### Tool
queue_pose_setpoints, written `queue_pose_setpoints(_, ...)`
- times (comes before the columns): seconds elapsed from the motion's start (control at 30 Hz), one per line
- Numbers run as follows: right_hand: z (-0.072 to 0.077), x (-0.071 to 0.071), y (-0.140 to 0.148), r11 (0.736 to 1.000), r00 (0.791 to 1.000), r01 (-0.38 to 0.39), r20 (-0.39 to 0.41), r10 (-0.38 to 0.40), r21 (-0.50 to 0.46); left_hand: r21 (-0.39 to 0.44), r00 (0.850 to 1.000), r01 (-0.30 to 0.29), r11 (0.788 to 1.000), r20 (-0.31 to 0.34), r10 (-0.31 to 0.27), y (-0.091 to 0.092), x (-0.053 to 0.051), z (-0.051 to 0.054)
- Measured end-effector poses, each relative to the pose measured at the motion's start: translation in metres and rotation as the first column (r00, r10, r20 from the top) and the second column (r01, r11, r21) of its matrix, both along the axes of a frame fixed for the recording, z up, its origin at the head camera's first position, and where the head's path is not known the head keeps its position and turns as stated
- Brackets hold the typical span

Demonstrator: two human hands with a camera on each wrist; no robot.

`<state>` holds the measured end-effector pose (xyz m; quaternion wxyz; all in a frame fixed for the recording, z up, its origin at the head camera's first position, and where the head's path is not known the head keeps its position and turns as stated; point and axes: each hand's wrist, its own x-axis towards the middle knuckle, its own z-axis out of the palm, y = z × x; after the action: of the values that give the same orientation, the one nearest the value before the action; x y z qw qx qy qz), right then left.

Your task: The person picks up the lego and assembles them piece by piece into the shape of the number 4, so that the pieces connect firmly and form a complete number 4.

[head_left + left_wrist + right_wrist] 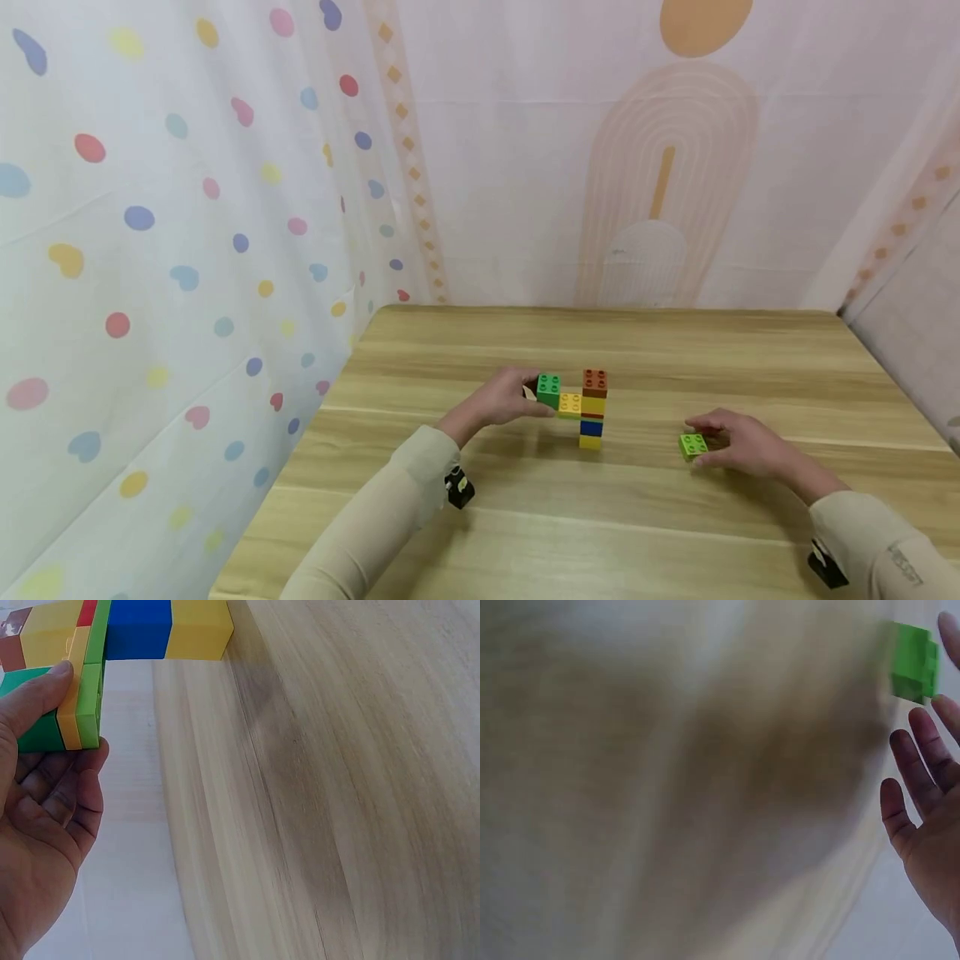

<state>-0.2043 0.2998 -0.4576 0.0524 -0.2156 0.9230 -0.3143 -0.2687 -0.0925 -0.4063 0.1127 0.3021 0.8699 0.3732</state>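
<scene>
An upright stack of toy building bricks (591, 427) in yellow, blue, red and brown stands near the middle of the wooden table (525, 533). A yellow-orange plate (570, 405) juts from its left side and bears a green brick (548, 388). My left hand (508, 397) pinches that green end, its thumb (41, 694) across the green brick and orange plate, fingers beneath. A lime-green piece (90, 705) lies under the orange plate. To the right, my right hand (746, 444) has its fingers spread around a separate lime brick (693, 447), with gaps visible in the right wrist view.
Behind the table hangs a pale curtain (510, 167) with an arch print. A dotted curtain (187, 333) runs along the left side. Small black devices sit at the left wrist (459, 488) and the right wrist (827, 567).
</scene>
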Motion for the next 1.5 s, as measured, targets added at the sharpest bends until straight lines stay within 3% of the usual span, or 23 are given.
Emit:
queue_pose_setpoints(0.1, -0.006, -0.002, 0.000, 1.000, 0.999, 0.000, -0.036, 0.000, 0.005, -0.005, 1.000, -0.009, 1.000, -0.004, 0.009, 0.001, -0.001, 0.000)
queue_pose_setpoints(0.2, 0.001, -0.007, -0.007, 0.998, 0.997, 0.051, -0.063, -0.053, -0.024, -0.013, 1.000, -0.009, 1.000, -0.007, 0.009, 0.002, -0.001, -0.001)
queue_pose_setpoints(0.4, 0.055, -0.026, -0.038, 0.977, 0.987, 0.145, -0.051, -0.155, -0.157, -0.013, 1.000, -0.009, 1.000, -0.010, 0.009, 0.007, -0.001, -0.001)
queue_pose_setpoints(0.53, 0.091, -0.036, -0.072, 0.969, 0.987, 0.133, -0.066, -0.149, -0.206, -0.001, 1.000, -0.003, 1.000, -0.008, 0.003, 0.011, -0.002, -0.002)
queue_pose_setpoints(0.63, 0.106, -0.041, -0.101, 0.973, 0.990, 0.107, -0.066, -0.123, -0.203, 0.007, 1.000, 0.004, 1.000, -0.012, -0.004, 0.014, -0.004, -0.002)
queue_pose_setpoints(0.77, 0.109, -0.044, -0.133, 0.980, 0.995, 0.055, -0.066, -0.069, -0.190, 0.014, 1.000, 0.022, 1.000, -0.014, -0.022, 0.017, -0.006, -0.003)
queue_pose_setpoints(0.93, 0.100, -0.047, -0.153, 0.986, 0.999, -0.004, -0.040, -0.003, -0.165, 0.027, 0.998, 0.054, 0.998, -0.026, -0.053, 0.020, -0.008, -0.005)
queue_pose_setpoints(1.13, 0.092, -0.046, -0.158, 0.995, 0.994, -0.048, -0.099, 0.039, -0.084, 0.011, 0.998, 0.056, 0.998, -0.031, -0.055, 0.023, -0.007, -0.003)
queue_pose_setpoints(1.33, 0.094, -0.043, -0.160, 0.997, 0.993, -0.056, -0.105, 0.050, -0.059, 0.010, 0.998, 0.061, 0.998, -0.029, -0.061, 0.025, -0.008, -0.003)
queue_pose_setpoints(1.5, 0.096, -0.043, -0.162, 0.998, 0.985, -0.060, -0.162, 0.061, 0.009, 0.006, 0.997, 0.069, 0.998, -0.047, -0.069, 0.024, -0.009, -0.004)
